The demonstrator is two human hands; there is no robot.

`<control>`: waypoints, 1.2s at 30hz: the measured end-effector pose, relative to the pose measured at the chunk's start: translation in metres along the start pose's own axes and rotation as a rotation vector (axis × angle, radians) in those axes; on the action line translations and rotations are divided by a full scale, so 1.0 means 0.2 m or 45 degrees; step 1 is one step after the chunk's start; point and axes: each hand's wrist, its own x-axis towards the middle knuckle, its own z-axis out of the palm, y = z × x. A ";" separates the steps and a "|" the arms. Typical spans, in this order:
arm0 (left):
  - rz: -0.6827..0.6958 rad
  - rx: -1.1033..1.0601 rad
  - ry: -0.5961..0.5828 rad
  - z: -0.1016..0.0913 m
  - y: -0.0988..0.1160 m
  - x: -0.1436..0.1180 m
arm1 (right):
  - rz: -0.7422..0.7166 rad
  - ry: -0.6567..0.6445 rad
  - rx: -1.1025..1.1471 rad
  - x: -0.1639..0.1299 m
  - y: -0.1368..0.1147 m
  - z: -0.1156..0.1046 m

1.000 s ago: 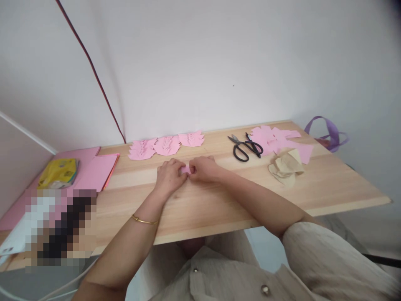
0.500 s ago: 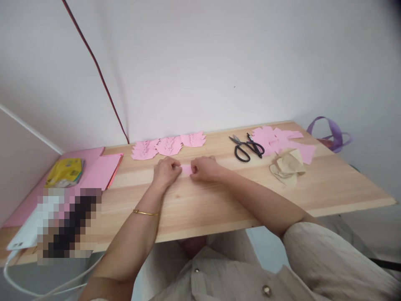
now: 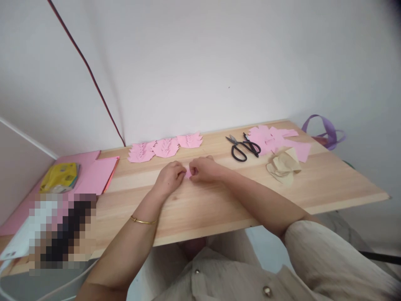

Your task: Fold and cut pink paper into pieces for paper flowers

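Note:
My left hand (image 3: 171,176) and my right hand (image 3: 204,169) meet at the middle of the wooden table (image 3: 219,200). Between their fingertips they pinch a small folded piece of pink paper (image 3: 188,173), mostly hidden by the fingers. A thin gold bangle sits on my left wrist. Behind my hands, three cut pink paper shapes (image 3: 166,146) lie in a row along the wall.
Black scissors (image 3: 242,147) lie at the back right beside a heap of pink paper scraps (image 3: 275,138) and a crumpled beige paper (image 3: 283,165). Pink sheets (image 3: 97,173) and a yellow packet (image 3: 59,177) are at the left. A purple ribbon (image 3: 324,129) hangs past the right edge.
My left hand, which had drawn a little away and uncovered more of the pink paper half a second ago, has closed in against the right hand again.

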 end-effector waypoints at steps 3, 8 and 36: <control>-0.021 0.024 -0.052 0.00 0.00 0.00 | 0.079 0.031 0.069 0.00 0.05 -0.05; 0.010 0.042 -0.033 0.01 -0.02 0.00 | 0.302 0.237 0.064 0.03 0.07 -0.05; 0.004 0.226 -0.064 0.01 -0.01 -0.01 | 0.415 0.178 0.025 0.08 0.10 -0.02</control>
